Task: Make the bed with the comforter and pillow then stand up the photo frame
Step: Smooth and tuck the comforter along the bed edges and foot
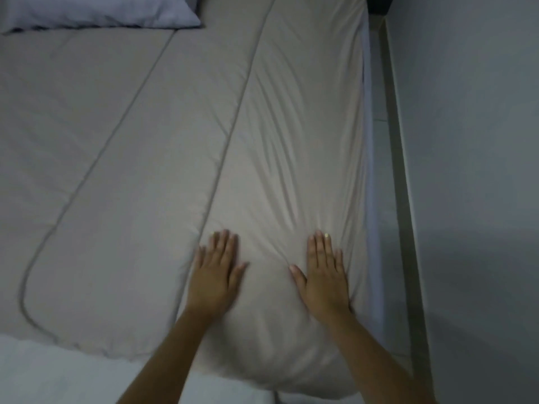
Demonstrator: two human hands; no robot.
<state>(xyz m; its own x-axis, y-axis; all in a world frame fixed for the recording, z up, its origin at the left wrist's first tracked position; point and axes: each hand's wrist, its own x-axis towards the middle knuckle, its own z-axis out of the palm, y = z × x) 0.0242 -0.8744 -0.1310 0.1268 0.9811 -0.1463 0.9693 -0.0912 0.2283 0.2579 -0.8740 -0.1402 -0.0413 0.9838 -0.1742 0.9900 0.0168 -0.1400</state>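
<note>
The beige quilted fabric comforter [180,158] is spread over the bed, its right strip creased beside the pale wall [472,141]; the grey-blue soft pillow [99,11] sits at the head. Smoothing seems in hand. The left hand [214,277] and right hand [323,277] press flat, fingers straight, holding nothing. Next, probably sweeping creases toward the narrow wall-side gap. No photo frame shows.

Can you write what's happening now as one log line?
left hand: flat on comforter | right hand: flat on comforter | pillow: at head | photo frame: unseen
</note>
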